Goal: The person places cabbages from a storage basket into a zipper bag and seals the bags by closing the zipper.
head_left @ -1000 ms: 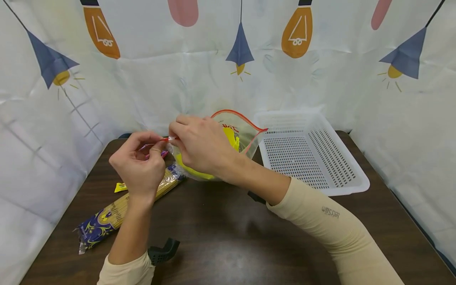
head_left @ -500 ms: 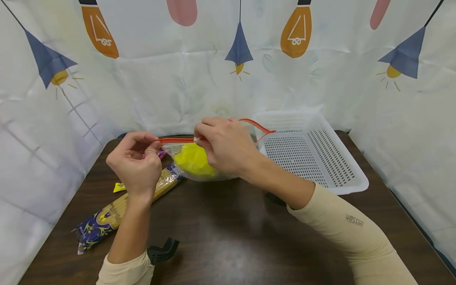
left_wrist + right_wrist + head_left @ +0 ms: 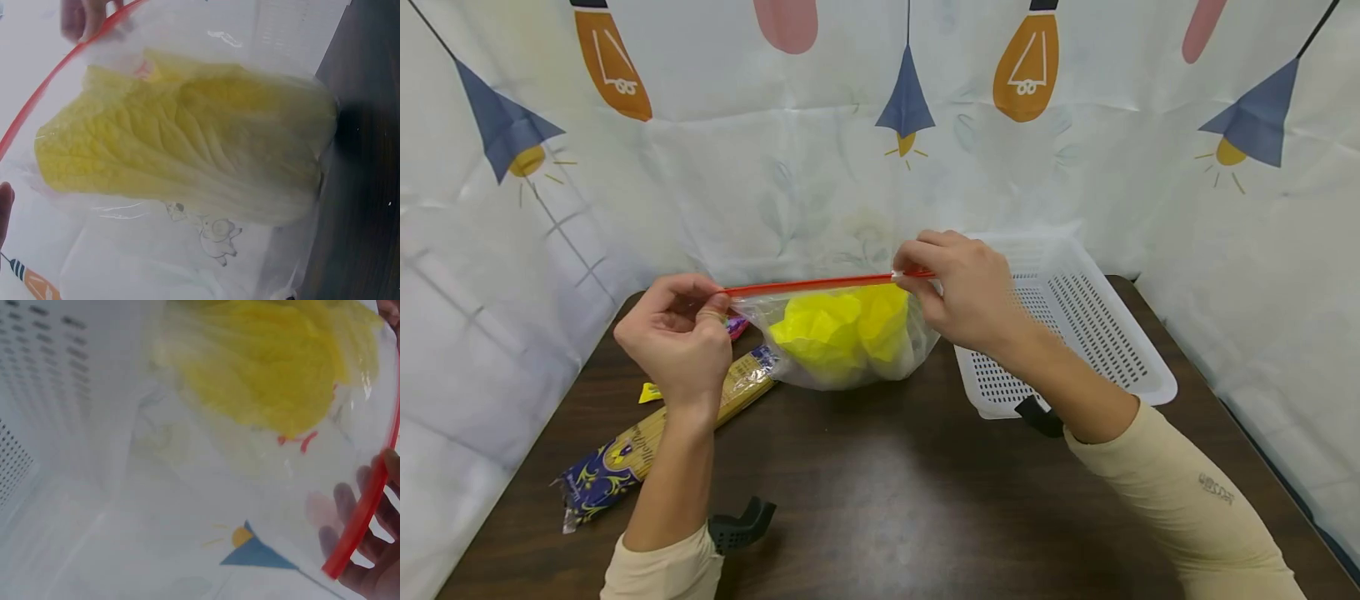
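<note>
The bag (image 3: 842, 333) is held up just above the table (image 3: 880, 500), between both hands, w/ the yellow cabbage (image 3: 838, 329) inside it. The left hand (image 3: 677, 337) pinches the left end of the red zip (image 3: 820, 285) w/ thumb and curled fingers. The right hand (image 3: 966, 292) pinches the right end of the zip, near the corner of the bag.

The zip runs as one straight red line from hand to hand, so it looks pressed together along nearly its whole length. I judge the closing as almost done; only the last bit under the right fingers is hidden, so I cannot tell if it is sealed there. In the left wrist view the cabbage (image 3: 187, 144) fills most of the bag, and no leaf sticks out through the zip.

What is left, as I see it: check the seal, then put the bag down. The white basket (image 3: 1075, 333) stands just right of the bag and holds nothing visible. The spaghetti pack (image 3: 655, 433) lies on the table at left, not bagged, w/ a small yellow packet (image 3: 651, 392) beside it.
</note>
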Demonstrator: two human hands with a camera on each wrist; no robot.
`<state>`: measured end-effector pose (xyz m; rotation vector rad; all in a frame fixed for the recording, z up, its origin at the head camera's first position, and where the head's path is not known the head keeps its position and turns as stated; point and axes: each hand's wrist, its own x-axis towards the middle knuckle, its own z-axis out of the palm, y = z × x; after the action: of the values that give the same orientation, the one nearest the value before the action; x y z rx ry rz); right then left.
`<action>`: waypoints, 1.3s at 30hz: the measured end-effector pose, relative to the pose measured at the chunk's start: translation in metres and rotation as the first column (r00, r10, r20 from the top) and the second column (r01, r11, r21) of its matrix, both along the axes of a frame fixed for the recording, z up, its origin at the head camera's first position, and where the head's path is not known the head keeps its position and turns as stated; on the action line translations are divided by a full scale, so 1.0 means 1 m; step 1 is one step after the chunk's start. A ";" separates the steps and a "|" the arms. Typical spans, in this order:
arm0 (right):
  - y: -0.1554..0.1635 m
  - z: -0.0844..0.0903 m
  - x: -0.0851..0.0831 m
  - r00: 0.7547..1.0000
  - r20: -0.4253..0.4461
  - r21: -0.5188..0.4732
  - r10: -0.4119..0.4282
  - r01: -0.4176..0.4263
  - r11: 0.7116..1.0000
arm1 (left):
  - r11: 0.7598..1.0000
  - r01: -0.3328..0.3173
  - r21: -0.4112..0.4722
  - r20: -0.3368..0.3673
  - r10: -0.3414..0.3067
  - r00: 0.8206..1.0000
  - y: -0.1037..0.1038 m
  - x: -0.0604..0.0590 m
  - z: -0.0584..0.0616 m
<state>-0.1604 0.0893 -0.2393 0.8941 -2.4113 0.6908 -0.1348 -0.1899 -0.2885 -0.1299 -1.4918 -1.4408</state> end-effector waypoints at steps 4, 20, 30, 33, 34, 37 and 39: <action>0.018 -0.001 -0.002 0.999 0.051 -0.028 -0.010 0.011 1.000 | 1.000 -0.004 0.016 0.003 0.004 1.000 -0.003 -0.002 0.000; 0.072 -0.004 -0.021 0.981 0.191 -0.100 -0.028 0.048 0.994 | 0.996 0.041 0.079 -0.016 -0.040 0.999 -0.006 -0.010 -0.005; 0.064 -0.004 -0.027 0.918 0.392 -0.237 0.057 0.041 0.971 | 0.996 0.081 0.035 0.114 -0.085 0.990 -0.018 -0.007 -0.006; 0.061 -0.002 -0.030 0.898 0.425 -0.306 0.117 0.021 0.952 | 0.994 0.110 -0.011 0.145 -0.107 0.984 -0.020 -0.007 -0.005; 0.060 -0.002 -0.031 0.891 0.433 -0.326 0.137 0.012 0.945 | 0.992 0.121 -0.018 0.155 -0.117 0.981 -0.020 -0.006 -0.004; 0.057 -0.001 -0.035 0.865 0.463 -0.368 0.192 -0.009 0.930 | 0.987 0.158 -0.038 0.194 -0.148 0.970 -0.021 -0.005 -0.002; 0.055 0.000 -0.037 0.856 0.477 -0.369 0.202 -0.014 0.929 | 0.983 0.180 -0.036 0.219 -0.168 0.961 -0.021 -0.004 0.000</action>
<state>-0.1973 0.1442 -0.2398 0.7678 -2.5505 1.5197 -0.1384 -0.2112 -0.2889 -0.1461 -1.7340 -1.5947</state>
